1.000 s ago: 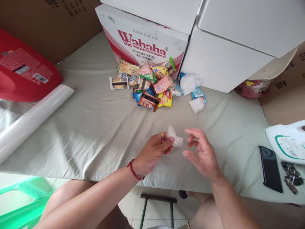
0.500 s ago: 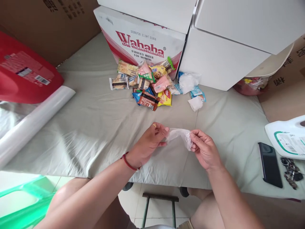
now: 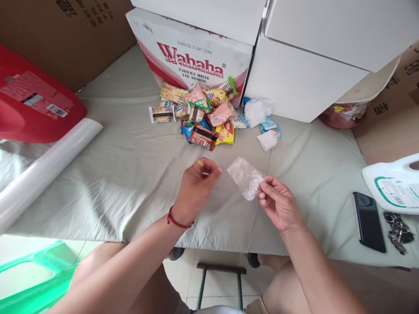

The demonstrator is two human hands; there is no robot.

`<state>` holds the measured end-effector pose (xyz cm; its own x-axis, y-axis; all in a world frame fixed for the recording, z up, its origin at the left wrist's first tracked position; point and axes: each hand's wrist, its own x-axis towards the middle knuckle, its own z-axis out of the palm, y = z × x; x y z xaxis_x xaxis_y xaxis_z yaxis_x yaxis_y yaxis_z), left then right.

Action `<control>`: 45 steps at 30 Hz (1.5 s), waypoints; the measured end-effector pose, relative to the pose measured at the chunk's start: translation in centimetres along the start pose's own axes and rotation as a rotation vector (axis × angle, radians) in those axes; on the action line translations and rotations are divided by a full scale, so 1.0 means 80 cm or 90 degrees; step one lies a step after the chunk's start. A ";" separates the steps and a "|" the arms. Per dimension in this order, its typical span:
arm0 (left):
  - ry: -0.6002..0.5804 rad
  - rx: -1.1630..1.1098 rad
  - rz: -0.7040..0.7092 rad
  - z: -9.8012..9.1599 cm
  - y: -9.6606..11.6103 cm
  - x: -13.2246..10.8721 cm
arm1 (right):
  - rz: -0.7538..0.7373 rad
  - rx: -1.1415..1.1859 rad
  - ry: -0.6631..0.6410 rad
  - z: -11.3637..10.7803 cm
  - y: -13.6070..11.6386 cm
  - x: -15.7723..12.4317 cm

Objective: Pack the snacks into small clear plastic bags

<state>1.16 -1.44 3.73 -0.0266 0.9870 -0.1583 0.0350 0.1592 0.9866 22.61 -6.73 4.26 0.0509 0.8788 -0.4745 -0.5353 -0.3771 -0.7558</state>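
My right hand (image 3: pixel 279 203) pinches one end of a clear plastic bag (image 3: pixel 245 176), which extends up and to the left above the cloth. Left of the bag, apart from it, is my left hand (image 3: pixel 198 187), slightly blurred, its thumb and fingers curled together; whether anything small is between them I cannot make out. Beyond both hands lies a pile of wrapped snacks (image 3: pixel 204 115) in several colours. To the right of the pile are crumpled clear bags (image 3: pixel 257 112), a blue packet (image 3: pixel 270 124) and a small white bag (image 3: pixel 267 140).
A Wahaha carton (image 3: pixel 196 52) and white boxes (image 3: pixel 304 78) stand behind the snacks. At the left are a red container (image 3: pixel 36 96) and a plastic roll (image 3: pixel 55 161). A phone (image 3: pixel 369 222), keys (image 3: pixel 397 231) and a white jug (image 3: pixel 396 185) lie at the right.
My left hand has let go of the bag and moved left and slightly up. The bag's freed end now spreads flatter, with my right hand still holding it.
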 end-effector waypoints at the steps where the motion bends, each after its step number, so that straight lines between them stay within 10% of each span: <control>1: -0.084 -0.021 0.000 0.005 0.002 -0.008 | -0.025 -0.017 -0.007 0.002 0.004 -0.001; 6: -0.253 -0.011 0.010 0.026 -0.002 -0.035 | -0.121 -0.153 -0.089 0.009 0.030 -0.008; 19: 0.023 -0.301 -0.125 0.012 -0.007 0.000 | -0.057 -0.214 -0.025 0.003 0.033 -0.005; 32: -0.143 -0.105 0.014 0.030 -0.008 -0.037 | -0.051 -0.010 0.103 -0.009 0.009 0.015; 37: -0.081 -0.028 -0.075 0.027 -0.025 -0.026 | -0.073 -0.032 0.136 -0.014 0.005 0.015; 45: -0.073 0.046 0.072 0.031 -0.023 -0.031 | -0.166 -0.222 0.044 0.004 0.014 -0.003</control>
<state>3.64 -4.10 2.25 0.0950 0.9940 -0.0537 0.1025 0.0439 0.9938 21.76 -7.30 3.70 0.2091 0.9403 -0.2685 -0.1815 -0.2325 -0.9555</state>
